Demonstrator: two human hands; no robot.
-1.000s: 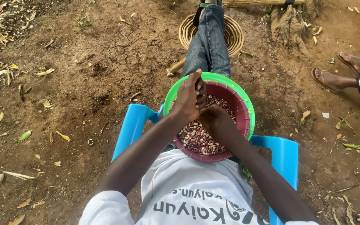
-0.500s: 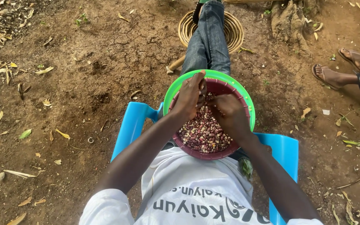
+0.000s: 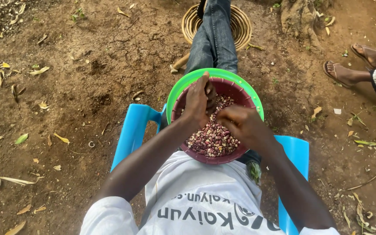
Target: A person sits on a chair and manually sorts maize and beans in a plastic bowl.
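Here, head view. Maroon plastic bowl (image 3: pixel 223 157) sits nested in a green bowl (image 3: pixel 183 87) on the lap of the person, who is seated on a blue plastic chair (image 3: pixel 131 130). The maroon bowl holds mottled red-and-white beans (image 3: pixel 212 139). Left hand (image 3: pixel 199 102) is over the far left part of the bowl, fingers curled together and pointing down into the beans; whether it grips any cannot be told. Right hand (image 3: pixel 240 124) lies over the right side of the bean heap, fingers bent inward, contents hidden. The hands are near each other. Coiled woven mat (image 3: pixel 240 24) lies on the bare earth under the outstretched jeans leg (image 3: pixel 214 39). Another person's sandalled feet (image 3: pixel 349 65) at upper right.
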